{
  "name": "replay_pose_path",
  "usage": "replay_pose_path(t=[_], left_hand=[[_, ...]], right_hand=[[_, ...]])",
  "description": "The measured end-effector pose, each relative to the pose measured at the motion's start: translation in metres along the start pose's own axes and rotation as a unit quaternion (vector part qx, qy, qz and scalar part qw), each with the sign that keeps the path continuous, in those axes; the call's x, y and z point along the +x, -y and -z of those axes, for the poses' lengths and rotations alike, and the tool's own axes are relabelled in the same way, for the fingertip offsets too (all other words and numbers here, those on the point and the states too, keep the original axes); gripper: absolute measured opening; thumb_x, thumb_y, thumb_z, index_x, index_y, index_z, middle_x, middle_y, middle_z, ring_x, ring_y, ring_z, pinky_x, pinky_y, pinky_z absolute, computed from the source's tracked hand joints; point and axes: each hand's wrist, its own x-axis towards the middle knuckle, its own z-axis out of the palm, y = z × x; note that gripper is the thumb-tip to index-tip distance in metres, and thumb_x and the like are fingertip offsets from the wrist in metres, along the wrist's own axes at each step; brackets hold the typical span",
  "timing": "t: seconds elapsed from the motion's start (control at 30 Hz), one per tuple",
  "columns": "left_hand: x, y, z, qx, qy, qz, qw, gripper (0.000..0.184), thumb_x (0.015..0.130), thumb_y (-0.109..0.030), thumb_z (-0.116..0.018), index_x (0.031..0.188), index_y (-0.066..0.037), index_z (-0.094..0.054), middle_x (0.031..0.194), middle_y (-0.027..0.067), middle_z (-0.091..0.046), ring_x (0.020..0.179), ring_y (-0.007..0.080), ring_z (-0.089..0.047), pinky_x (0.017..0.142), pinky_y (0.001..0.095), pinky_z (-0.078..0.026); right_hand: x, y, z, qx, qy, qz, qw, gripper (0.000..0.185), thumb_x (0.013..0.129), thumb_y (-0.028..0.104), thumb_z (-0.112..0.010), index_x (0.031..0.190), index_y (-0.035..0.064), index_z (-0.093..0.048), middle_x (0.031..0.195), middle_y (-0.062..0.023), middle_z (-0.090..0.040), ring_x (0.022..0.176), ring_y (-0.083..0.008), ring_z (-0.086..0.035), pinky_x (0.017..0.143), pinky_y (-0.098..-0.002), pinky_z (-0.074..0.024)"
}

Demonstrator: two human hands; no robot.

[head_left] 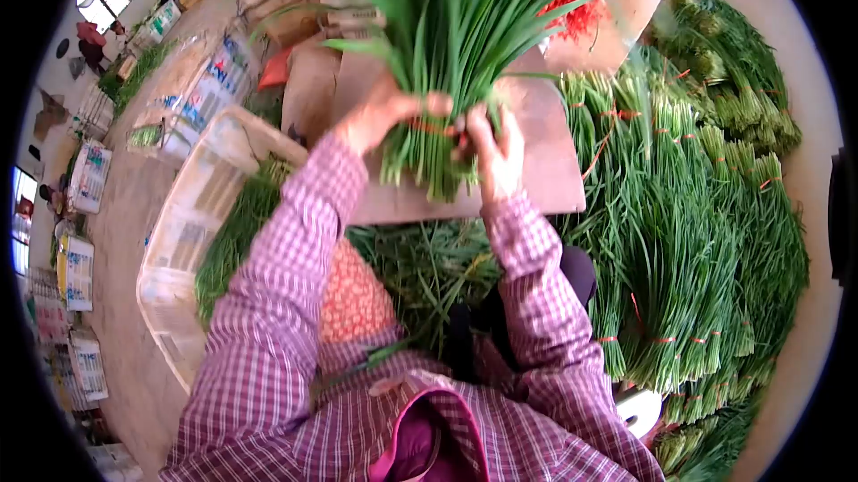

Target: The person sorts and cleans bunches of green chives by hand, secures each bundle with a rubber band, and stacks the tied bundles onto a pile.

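Note:
A thick bunch of garlic chives [451, 39] stands out over the cardboard-coloured board [536, 169], its pale cut stems toward me and its long leaves fanning away. Around the stems runs a red tie [427, 127]. My left hand [386, 115] is closed about the bunch from the left, with the thumb across its front. On the other side, my right hand [498, 147] is closed at the stems, its fingers pinched where the tie reaches the right edge. Motion blurs the fingertips, and the tie's end is partly hidden.
Tied chive bunches [670, 241] are heaped at the right. A pile of red ties [576, 12] lies at the board's far right. A plastic crate [161, 258] with chives stands at the left. Loose leaves [424, 272] lie below the board. Other people [91, 42] are far left.

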Motion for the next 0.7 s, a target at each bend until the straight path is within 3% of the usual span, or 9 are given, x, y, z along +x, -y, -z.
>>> replay_pose_path(t=[0.03,0.13,0.2,0.27,0.33,0.43,0.53,0.63,0.7], left_hand=[[0.006,-0.012,-0.001,0.057,-0.04,0.077,0.995,0.08,0.068,-0.029,-0.085,0.132,0.001,-0.047,0.122,0.0125,-0.059,0.114,0.0232,-0.056,0.102,0.0364,-0.044],[0.03,-0.05,0.004,0.085,0.05,-0.012,0.995,0.079,0.073,-0.038,-0.081,0.13,0.003,-0.047,0.119,0.0155,-0.06,0.111,0.0217,-0.058,0.094,0.0367,-0.051],[0.039,-0.063,0.004,0.008,0.157,0.144,0.977,0.072,0.079,-0.04,-0.077,0.129,0.004,-0.049,0.114,0.0142,-0.062,0.106,0.019,-0.06,0.091,0.0347,-0.051],[0.045,-0.056,-0.005,0.082,0.172,0.148,0.97,0.075,0.078,-0.04,-0.078,0.131,0.003,-0.049,0.118,0.0142,-0.061,0.106,0.02,-0.061,0.092,0.0341,-0.051],[0.048,-0.029,-0.004,0.261,0.172,0.122,0.942,0.111,0.067,-0.067,-0.076,0.142,0.005,-0.037,0.136,0.0231,-0.049,0.129,0.0302,-0.046,0.109,0.041,-0.037],[0.022,-0.007,0.011,0.35,0.137,0.166,0.912,0.13,0.063,-0.08,-0.067,0.148,0.008,-0.02,0.146,0.0275,-0.037,0.14,0.0351,-0.032,0.115,0.0451,-0.025],[-0.038,-0.006,-0.008,0.624,0.129,-0.041,0.77,0.131,0.059,-0.069,-0.077,0.145,0.012,-0.019,0.143,0.0309,-0.037,0.137,0.0403,-0.034,0.116,0.0549,-0.02],[-0.068,0.016,-0.01,0.683,0.047,-0.166,0.71,0.125,0.053,-0.05,-0.087,0.145,0.007,-0.022,0.134,0.0282,-0.047,0.127,0.041,-0.046,0.11,0.0538,-0.031],[-0.065,0.013,0.003,0.656,0.071,-0.108,0.744,0.12,0.054,-0.048,-0.086,0.144,0.004,-0.025,0.132,0.026,-0.048,0.122,0.0405,-0.049,0.106,0.0513,-0.036]], right_hand=[[0.004,0.003,-0.002,0.05,0.001,-0.003,0.999,0.013,0.098,0.015,-0.055,0.103,0.0033,-0.051,0.089,-0.0039,-0.061,0.066,-0.0067,-0.054,0.058,-0.022,-0.0538],[0.006,0.021,-0.013,0.144,0.021,0.002,0.989,0.01,0.099,0.013,-0.053,0.101,0.0034,-0.051,0.094,-0.0076,-0.062,0.073,-0.0099,-0.06,0.064,-0.0244,-0.0556],[-0.008,0.033,-0.02,0.148,0.009,0.011,0.989,0.009,0.099,0.012,-0.053,0.1,0.0031,-0.051,0.094,-0.0075,-0.063,0.074,-0.0098,-0.061,0.063,-0.0234,-0.0544],[-0.025,0.038,-0.02,-0.007,0.001,0.048,0.999,0.011,0.1,0.015,-0.052,0.102,0.0039,-0.051,0.094,-0.0067,-0.063,0.072,-0.0098,-0.06,0.064,-0.0249,-0.0543],[-0.035,0.019,-0.014,-0.114,-0.007,0.069,0.991,0.007,0.097,0.01,-0.055,0.094,0.004,-0.054,0.084,-0.0045,-0.066,0.064,-0.0083,-0.059,0.056,-0.0206,-0.0491],[-0.026,-0.009,0.002,-0.222,-0.024,0.005,0.975,0.008,0.095,0.008,-0.058,0.09,0.0037,-0.055,0.073,-0.0025,-0.066,0.056,-0.0066,-0.056,0.051,-0.0202,-0.045],[-0.008,0.001,0.003,-0.262,0.029,0.098,0.96,0.009,0.091,0.004,-0.057,0.085,0.0004,-0.051,0.069,-0.0089,-0.066,0.052,-0.0139,-0.058,0.05,-0.0295,-0.0473],[0.007,0.005,-0.001,-0.244,0.065,0.056,0.966,0.008,0.09,0.004,-0.057,0.085,0.0005,-0.052,0.068,-0.0075,-0.065,0.052,-0.0135,-0.058,0.049,-0.0286,-0.0459],[0.012,0.014,-0.006,-0.236,0.093,0.011,0.967,0.006,0.091,0.004,-0.057,0.087,0.0006,-0.054,0.069,-0.0062,-0.065,0.051,-0.0112,-0.056,0.047,-0.0268,-0.0445]])
